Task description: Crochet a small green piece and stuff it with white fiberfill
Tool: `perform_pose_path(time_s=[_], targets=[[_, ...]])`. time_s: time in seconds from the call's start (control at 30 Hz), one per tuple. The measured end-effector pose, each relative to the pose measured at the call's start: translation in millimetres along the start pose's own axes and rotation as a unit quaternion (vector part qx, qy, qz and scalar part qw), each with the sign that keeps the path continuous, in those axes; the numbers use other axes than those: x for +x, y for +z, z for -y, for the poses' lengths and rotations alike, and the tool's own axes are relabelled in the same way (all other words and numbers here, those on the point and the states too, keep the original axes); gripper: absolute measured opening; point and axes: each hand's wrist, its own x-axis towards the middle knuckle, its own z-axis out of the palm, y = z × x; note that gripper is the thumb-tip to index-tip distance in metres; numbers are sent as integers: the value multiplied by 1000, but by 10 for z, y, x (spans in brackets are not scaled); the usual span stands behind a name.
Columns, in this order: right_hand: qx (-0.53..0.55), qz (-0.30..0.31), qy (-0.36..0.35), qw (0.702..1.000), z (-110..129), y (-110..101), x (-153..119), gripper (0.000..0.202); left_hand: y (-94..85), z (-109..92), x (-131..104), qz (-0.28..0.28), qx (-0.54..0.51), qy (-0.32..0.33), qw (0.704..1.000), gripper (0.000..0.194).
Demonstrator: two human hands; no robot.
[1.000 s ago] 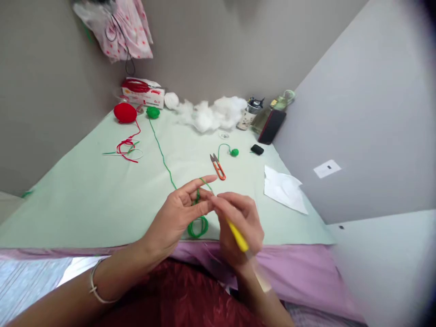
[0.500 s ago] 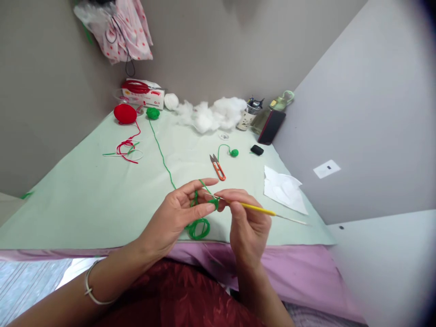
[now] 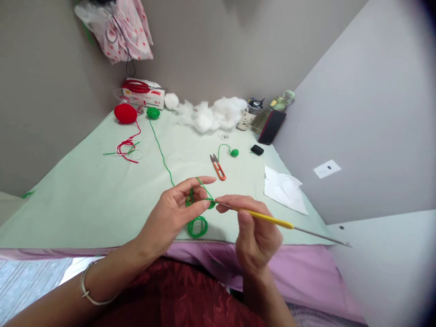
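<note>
My left hand (image 3: 182,204) pinches a small green crochet piece (image 3: 211,204) between thumb and fingers. Green yarn (image 3: 203,185) runs from its raised index finger down to the piece. A yellow-handled crochet hook (image 3: 269,219) lies in my right hand (image 3: 257,231), whose fingers are closed round the grip. The hook's near tip meets the piece, while its other metal end points out to the right. Below my left hand rests a loose coil of green yarn (image 3: 197,227). Beyond the hands are orange thread snips (image 3: 218,167) and a little green crocheted ball (image 3: 234,153).
At the back left sit a red yarn ball (image 3: 125,113), a green yarn ball (image 3: 153,113) and a white box (image 3: 150,97). White stuffing (image 3: 211,116) lies along the wall. On the right are a phone (image 3: 271,127), a pen cup (image 3: 247,119) and white paper (image 3: 284,188).
My right hand has drawn the hook right and slightly down, so more of its far end sticks out. My left hand has shifted slightly left with the green piece.
</note>
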Motion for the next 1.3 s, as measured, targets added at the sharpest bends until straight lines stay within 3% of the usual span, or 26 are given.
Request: perform_pose_path(time_s=[0.17, 0.3, 0.37, 0.43, 0.53, 0.6, 0.77, 0.87, 0.97, 1.03, 1.13, 1.3], targets=[[-133, 33, -113, 984, -56, 22, -51, 30, 26, 0, -19, -14, 23, 8, 1000, 36], [-267, 22, -200, 942, -98, 78, -98, 34, 57, -17, -13, 13, -94, -71, 993, 48], [-222, 3, -169, 960, -92, 93, -83, 34, 54, -37, 11, 28, -162, -126, 978, 47], [-112, -33, -83, 990, -76, 102, -43, 30, 42, -58, 38, 20, -186, -144, 972, 44], [45, -73, 35, 996, -57, 124, 28, 25, 31, -74, 50, 8, -158, -115, 981, 43], [87, -60, 58, 993, -52, 146, 57, 22, 38, -65, 35, 21, -128, -91, 987, 40], [29, -39, 47, 998, -70, 175, 5, 24, 77, -11, -3, 9, -94, -43, 995, 38], [-109, -24, -50, 992, -110, 171, -75, 33, 99, 0, 9, 7, -126, -55, 991, 45], [-176, -24, -127, 976, -139, 154, -97, 44, 107, -8, 30, 33, -180, -116, 976, 47], [-145, -25, -92, 985, -133, 132, -66, 40, 108, -14, 35, 49, -195, -144, 969, 48], [-71, -18, -11, 997, -104, 98, -16, 29, 116, -12, 26, 34, -175, -126, 976, 41], [-58, -53, -12, 997, -72, 92, -51, 30, 131, 20, 13, -19, -117, -57, 991, 20]])
